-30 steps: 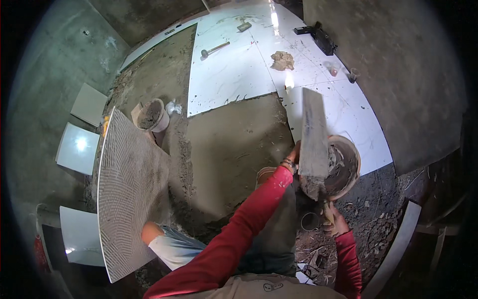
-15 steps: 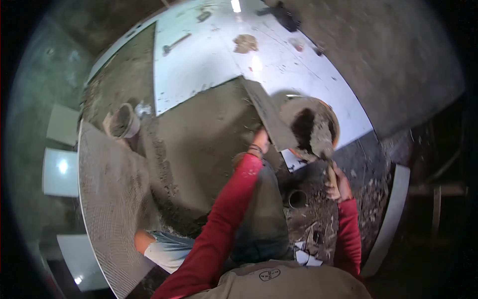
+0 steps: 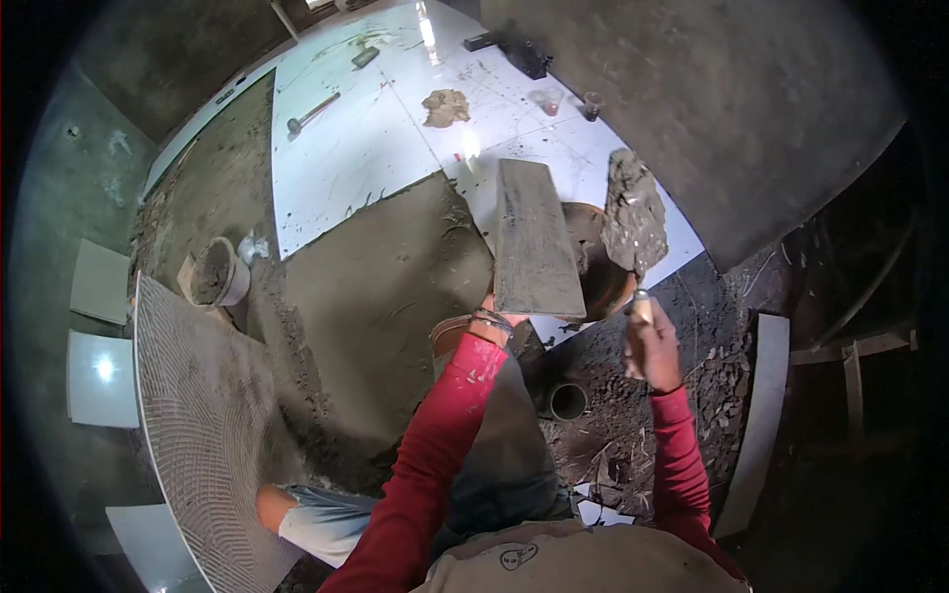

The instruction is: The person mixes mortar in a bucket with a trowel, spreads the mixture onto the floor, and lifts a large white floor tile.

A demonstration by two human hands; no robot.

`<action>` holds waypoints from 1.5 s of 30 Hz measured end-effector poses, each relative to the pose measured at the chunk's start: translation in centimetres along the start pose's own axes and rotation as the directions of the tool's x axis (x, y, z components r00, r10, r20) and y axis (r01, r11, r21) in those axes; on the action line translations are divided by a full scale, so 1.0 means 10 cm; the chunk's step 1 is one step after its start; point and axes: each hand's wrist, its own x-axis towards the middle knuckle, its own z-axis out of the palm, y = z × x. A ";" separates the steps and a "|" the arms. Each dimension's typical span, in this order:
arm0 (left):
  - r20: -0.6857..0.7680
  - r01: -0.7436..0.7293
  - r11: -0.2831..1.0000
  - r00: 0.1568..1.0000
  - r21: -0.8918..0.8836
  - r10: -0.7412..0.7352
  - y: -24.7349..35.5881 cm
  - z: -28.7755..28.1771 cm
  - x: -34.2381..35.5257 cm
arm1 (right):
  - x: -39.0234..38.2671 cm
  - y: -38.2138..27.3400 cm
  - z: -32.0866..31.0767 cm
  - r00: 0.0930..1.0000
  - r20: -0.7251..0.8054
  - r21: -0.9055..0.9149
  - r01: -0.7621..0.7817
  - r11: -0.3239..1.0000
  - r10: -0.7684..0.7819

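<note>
My left hand (image 3: pixel 502 313) is closed at the near end of a long rectangular plastering float (image 3: pixel 537 237), its fingers mostly hidden beneath. The float's broad grey face is turned up, smeared thinly with mortar. In my right hand (image 3: pixel 652 346) is the handle of a trowel (image 3: pixel 642 304). A thick heap of wet mortar (image 3: pixel 634 212) covers its blade, held to the right of the float. Below and between the two tools stands a round bucket (image 3: pixel 623 295), partly covered by them. Left of the float lies a smoothed mortar bed (image 3: pixel 381 287).
White tiles (image 3: pixel 346 148) border the bed's far side, bearing a mallet (image 3: pixel 314 114) and a mortar lump (image 3: pixel 447 108). A large tile with combed adhesive (image 3: pixel 198 425) leans at left, near a small bucket (image 3: pixel 219 274). A pipe opening (image 3: pixel 568 400) sits in the rubble.
My right hand has raised the mortar-loaded trowel up from the bucket. My left hand has turned the float from slanting to nearly straight ahead, face up. The view has shifted slightly.
</note>
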 end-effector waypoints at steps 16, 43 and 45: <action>0.666 0.018 0.987 0.737 0.159 -0.120 -0.23 0.48 0.17 | 0.20 0.72 0.12 0.788 -0.057 -0.898 0.228 0.376 -0.612; 0.245 -0.285 0.812 0.953 0.510 0.181 0.33 0.59 -0.20 | 0.30 -0.04 -0.46 0.907 0.033 -0.962 0.143 0.233 -0.419; 0.196 -0.287 0.822 0.956 0.492 0.217 0.30 0.44 -0.17 | 0.53 -0.26 -0.46 0.923 0.139 -0.985 0.165 0.042 -0.359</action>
